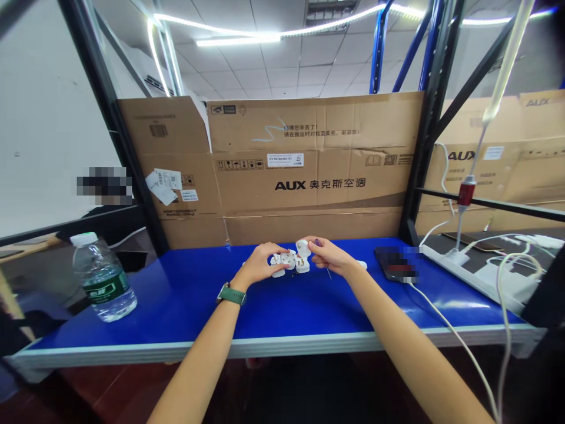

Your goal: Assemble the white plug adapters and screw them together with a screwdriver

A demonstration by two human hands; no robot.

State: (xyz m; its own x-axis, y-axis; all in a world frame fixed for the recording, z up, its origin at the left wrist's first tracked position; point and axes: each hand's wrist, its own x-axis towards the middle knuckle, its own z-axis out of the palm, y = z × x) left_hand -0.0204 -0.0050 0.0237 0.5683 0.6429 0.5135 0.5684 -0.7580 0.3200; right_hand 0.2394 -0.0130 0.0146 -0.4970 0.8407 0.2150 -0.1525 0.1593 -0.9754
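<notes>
A white plastic socket assembly (288, 259), opened up with small metal parts inside, is at the middle of the blue tabletop. My left hand (258, 264), with a green-strapped watch at the wrist, pinches its left end between thumb and fingers. My right hand (332, 257) is closed at the assembly's right end, its fingers on a rounded white piece (302, 246) tilted up there. A thin screwdriver (318, 242) with a purple handle also sits in that hand, its shaft pointing down. Just past the right wrist, another white piece (362, 265) is partly hidden.
A water bottle (106, 282) stands at the left of the blue table (176, 318). On the right lies a dark phone (392, 263) with a white cable (445, 321). Cardboard (309, 203) walls the back. A person (112, 209) is beyond the left post.
</notes>
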